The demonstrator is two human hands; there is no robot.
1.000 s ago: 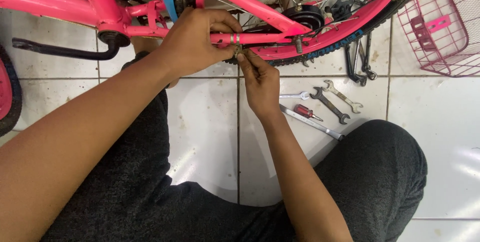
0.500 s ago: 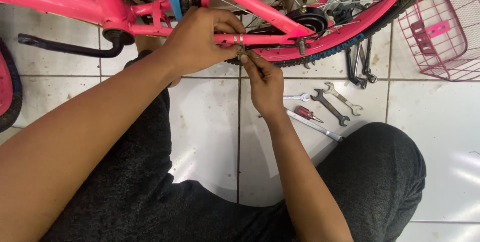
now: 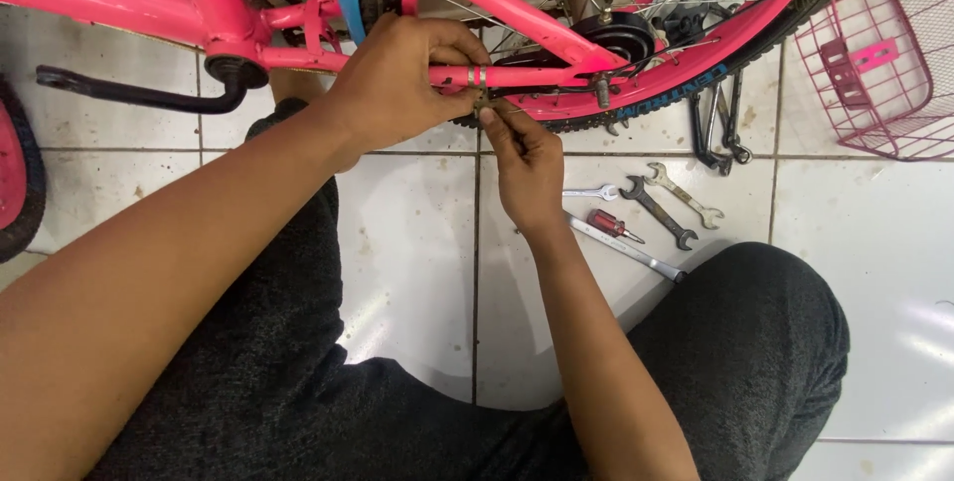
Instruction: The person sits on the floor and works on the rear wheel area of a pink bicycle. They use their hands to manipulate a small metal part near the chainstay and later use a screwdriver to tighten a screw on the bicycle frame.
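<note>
While your left hand (image 3: 397,83) clamps the pink frame tube (image 3: 537,76), your right hand (image 3: 527,168) pinches what looks like 1 small metal band (image 3: 478,78).

A person seated on a white tiled floor (image 3: 417,242) grips the lower tube of a pink bicycle frame (image 3: 537,76) with the left hand (image 3: 397,79), at a small metal clamp (image 3: 477,76). The right hand (image 3: 527,168) pinches a small part just beneath that clamp. Spanners (image 3: 661,205) and a red-handled screwdriver (image 3: 611,225) lie near the right knee, with a pink wire basket (image 3: 874,64) off to the side.
</note>
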